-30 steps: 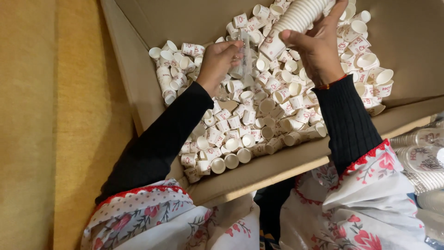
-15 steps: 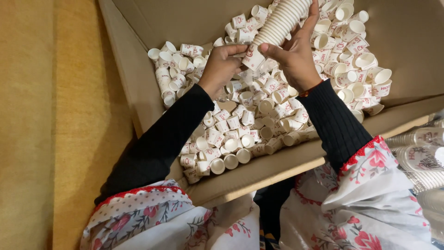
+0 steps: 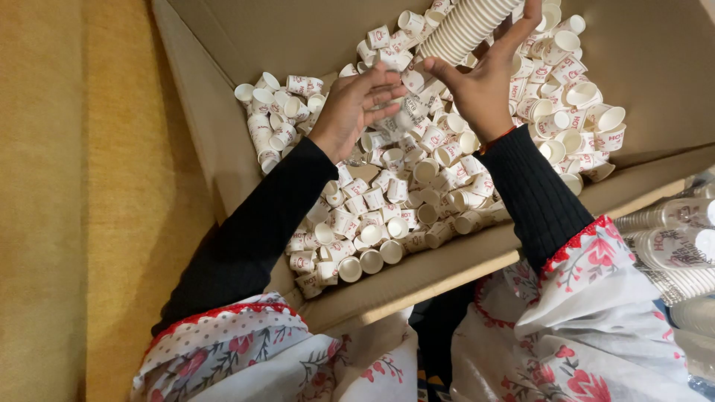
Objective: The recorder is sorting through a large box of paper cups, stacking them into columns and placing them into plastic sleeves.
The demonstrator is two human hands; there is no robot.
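Paper cup stack (image 3: 468,28) in right hand (image 3: 482,88); left hand (image 3: 356,108) grips one cup (image 3: 408,117).

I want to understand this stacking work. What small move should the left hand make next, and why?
Probably bring the cup at the left hand up to the open end of the stack of cups that the right hand holds tilted; the two are close but still apart.

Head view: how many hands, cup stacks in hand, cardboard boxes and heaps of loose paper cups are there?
Hands: 2, the left hand and the right hand
Nested cup stack held by the right hand: 1
Cardboard box: 1
Heap of loose paper cups: 1
Total: 5
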